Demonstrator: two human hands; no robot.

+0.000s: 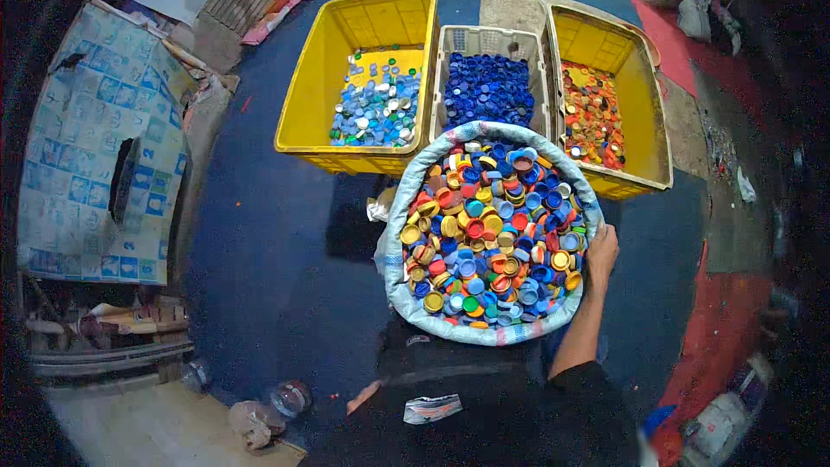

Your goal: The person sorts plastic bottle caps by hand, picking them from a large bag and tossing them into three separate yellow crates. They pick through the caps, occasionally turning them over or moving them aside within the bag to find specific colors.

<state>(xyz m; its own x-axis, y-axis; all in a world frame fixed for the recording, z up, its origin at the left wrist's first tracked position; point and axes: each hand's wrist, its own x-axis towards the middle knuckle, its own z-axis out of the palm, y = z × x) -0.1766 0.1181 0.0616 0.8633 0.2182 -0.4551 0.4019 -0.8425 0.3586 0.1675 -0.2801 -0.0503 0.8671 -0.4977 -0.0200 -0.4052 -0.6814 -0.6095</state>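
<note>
A pale woven sack with a rolled rim (399, 281) stands right in front of me. It is full of mixed plastic bottle caps (484, 246) in blue, yellow, red, orange and green. My right hand (603, 249) grips the rolled rim on the sack's right side, its fingers partly hidden. Of my left arm only a small patch of skin shows beside my dark clothing at the lower middle; the fingers of my left hand cannot be made out.
Beyond the sack stand a yellow crate (303, 78) with light blue, white and green caps, a white crate (439, 78) with dark blue caps, and a yellow crate (644, 104) with orange and red caps. A patterned panel (95, 147) leans at left.
</note>
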